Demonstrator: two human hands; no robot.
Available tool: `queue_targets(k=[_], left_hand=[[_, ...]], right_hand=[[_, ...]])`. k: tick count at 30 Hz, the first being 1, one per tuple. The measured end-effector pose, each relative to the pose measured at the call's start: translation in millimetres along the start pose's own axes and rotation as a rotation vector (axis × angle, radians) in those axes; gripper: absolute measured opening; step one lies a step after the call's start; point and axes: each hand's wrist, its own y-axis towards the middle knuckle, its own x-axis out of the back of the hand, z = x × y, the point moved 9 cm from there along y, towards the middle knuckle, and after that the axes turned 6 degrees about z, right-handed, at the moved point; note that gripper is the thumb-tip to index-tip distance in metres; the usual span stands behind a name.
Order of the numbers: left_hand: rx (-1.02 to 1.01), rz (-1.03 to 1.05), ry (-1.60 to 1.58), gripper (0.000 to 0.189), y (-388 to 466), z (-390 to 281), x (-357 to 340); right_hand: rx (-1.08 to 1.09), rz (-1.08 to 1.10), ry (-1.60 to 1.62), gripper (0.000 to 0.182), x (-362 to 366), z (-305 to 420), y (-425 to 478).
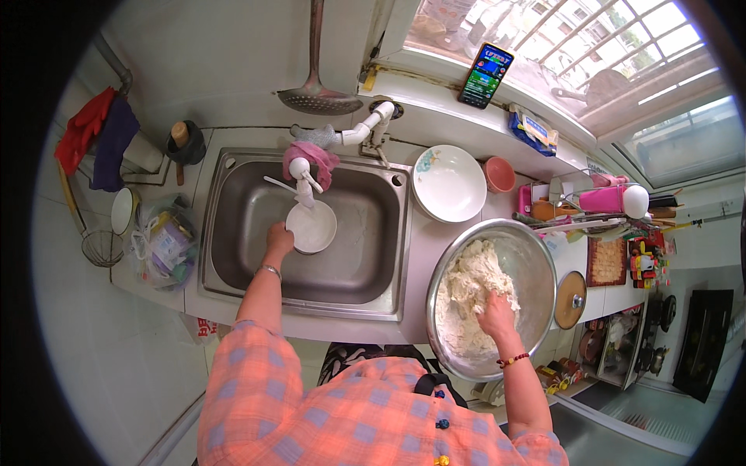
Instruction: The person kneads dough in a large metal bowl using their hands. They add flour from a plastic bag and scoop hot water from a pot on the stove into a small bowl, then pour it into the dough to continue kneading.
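Note:
My left hand (280, 240) grips the rim of a small white bowl (317, 231) over the stainless steel sink (361, 285). The bowl is under the outlet of a white faucet (305, 187), which has a pink cloth (322, 162) wrapped round it. What looks like water is in the bowl. In a large metal mixing bowl (537, 274) to the right lies shaggy, floury dough (475, 274). My right hand (499, 316) grasps the dough at its near right side, with the fingertips buried in it.
A white plate or shallow bowl (450, 192) and a small reddish bowl (499, 175) stand behind the mixing bowl. Right of it are a glass pot lid (570, 300) and a utensil rack (603, 201). A plastic bag (165, 244) sits left of the sink. A phone (486, 76) leans at the window.

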Motion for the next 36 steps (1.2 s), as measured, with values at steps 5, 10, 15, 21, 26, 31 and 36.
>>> queue_targets(k=[5,10,15,21,26,31,36], left_hand=[[0.034,0.123,-0.054,0.016,-12,18,-36],[0.173,0.221,-0.104,0.02,-36,43,-87],[0.179,0.139,-0.076,0.029,-65,29,-83],[-0.697,-0.711,-0.11,0.044,-197,-213,105],[-0.687,-0.502,0.168,0.061,-200,-299,121],[-0.679,-0.351,0.108,0.053,-166,-289,122],[-0.748,-0.143,0.059,0.057,-169,-293,119]], right_hand=[[0.002,0.005,0.029,0.049,-1,-2,0],[0.009,0.0,0.028,0.047,1,-2,-2],[0.005,0.011,0.02,0.046,3,1,-3],[0.012,0.002,0.072,0.046,-6,-9,-6],[0.073,-0.009,0.072,0.043,1,-5,-3],[0.191,-0.07,0.33,0.038,11,-33,1],[0.144,-0.179,0.612,0.035,44,-71,-12]])
